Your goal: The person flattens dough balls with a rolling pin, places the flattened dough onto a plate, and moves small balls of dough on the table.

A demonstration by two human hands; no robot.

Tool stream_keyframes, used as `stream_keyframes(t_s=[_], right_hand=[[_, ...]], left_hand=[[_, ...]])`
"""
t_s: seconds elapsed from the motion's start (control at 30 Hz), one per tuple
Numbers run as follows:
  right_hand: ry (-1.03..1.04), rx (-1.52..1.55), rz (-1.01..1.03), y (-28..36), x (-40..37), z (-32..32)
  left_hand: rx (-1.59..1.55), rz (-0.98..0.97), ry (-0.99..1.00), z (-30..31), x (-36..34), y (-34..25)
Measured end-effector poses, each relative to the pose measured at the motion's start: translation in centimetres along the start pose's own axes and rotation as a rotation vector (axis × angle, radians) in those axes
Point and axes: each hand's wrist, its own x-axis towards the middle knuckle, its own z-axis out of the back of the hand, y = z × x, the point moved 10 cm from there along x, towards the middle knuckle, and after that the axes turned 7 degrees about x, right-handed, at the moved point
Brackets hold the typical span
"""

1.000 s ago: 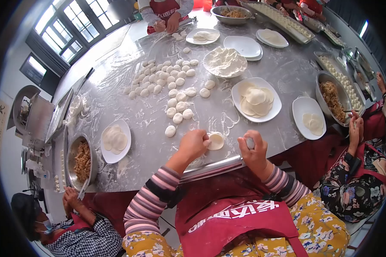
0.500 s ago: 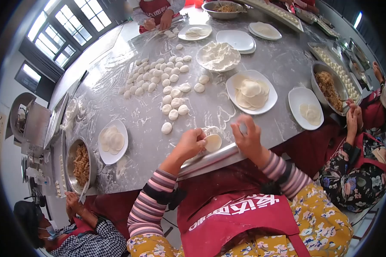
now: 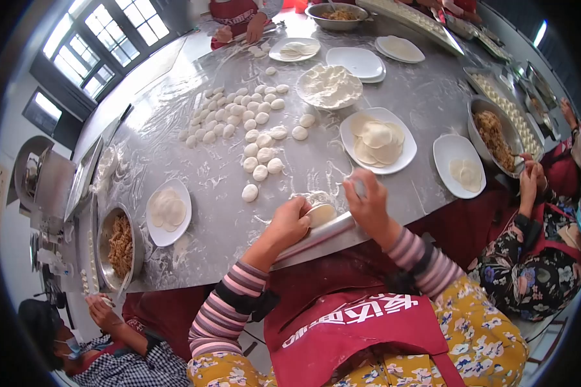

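At the near edge of the table, my left hand [image 3: 289,224] is closed on the rim of a round dough wrapper [image 3: 321,215], which tilts up from the floured surface. To the right of it, my right hand [image 3: 370,203] is raised with its fingers curled. A small greyish thing shows between those fingers, but I cannot make out what it is. Beyond my hands lie several dough pieces [image 3: 250,193], round and flattened. A square white plate [image 3: 401,160] with a pile of rolled wrappers [image 3: 376,140] stands past my right hand.
A bowl of flour [image 3: 330,87] stands mid-table. Plates of wrappers [image 3: 168,210] [image 3: 466,175] flank me at left and right. Metal bowls of filling [image 3: 121,245] [image 3: 490,131] stand beside co-workers on both sides. Trays of dumplings [image 3: 507,106] lie at the right.
The wrapper in my left hand has tipped up from lying flatter. My right hand's fingers have curled in more. At the left, a co-worker's hand has moved away from the filling bowl.
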Motion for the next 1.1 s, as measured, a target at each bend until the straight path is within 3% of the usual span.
stream_keyframes(t_s=[0.07, 0.17, 0.23, 0.3, 0.37, 0.47, 0.53, 0.67, 0.73, 0.83, 0.9, 1.1], right_hand=[[-0.020, -0.019, 0.083, -0.3, 2.4, -1.9], [-0.015, 0.005, 0.173, 0.2, 4.0, -3.3], [0.015, -0.027, 0.116, 0.0, 2.8, -2.3], [0.025, -0.018, 0.109, 1.0, 0.5, -0.4], [-0.014, 0.004, -0.048, 0.5, -1.4, 1.5], [-0.036, -0.035, 0.026, 0.4, 0.4, -0.1], [-0.031, -0.032, 0.065, -0.5, 2.8, -2.1], [-0.018, -0.014, 0.137, -0.3, 3.6, -3.1], [-0.014, 0.002, 0.100, 0.2, 2.0, -1.4], [-0.032, 0.009, -0.018, 0.6, -1.5, 1.5], [-0.027, -0.009, 0.014, 0.2, -0.6, 0.7], [0.029, -0.009, 0.103, -0.5, 3.6, -3.5]], left_hand=[[0.178, -0.161, -0.183, 1.2, 0.5, -2.3], [0.175, -0.151, -0.150, 1.7, 1.7, -3.8], [0.150, -0.190, -0.136, 1.6, 2.0, -3.3], [0.140, -0.103, -0.085, 1.5, 1.8, -1.8], [0.077, -0.072, -0.109, 1.9, 1.2, -1.0], [0.113, -0.064, -0.041, 0.5, 0.4, -1.5], [0.168, -0.191, -0.210, 1.2, 1.1, -2.7], [0.190, -0.165, -0.205, 2.1, 2.5, -2.8], [0.175, -0.161, -0.059, 1.0, 2.5, -1.8], [0.080, -0.095, -0.059, 1.8, 1.7, -0.6], [0.033, -0.033, 0.006, 1.2, 1.3, -0.2], [0.210, -0.219, -0.140, 1.8, 1.9, -3.9]])
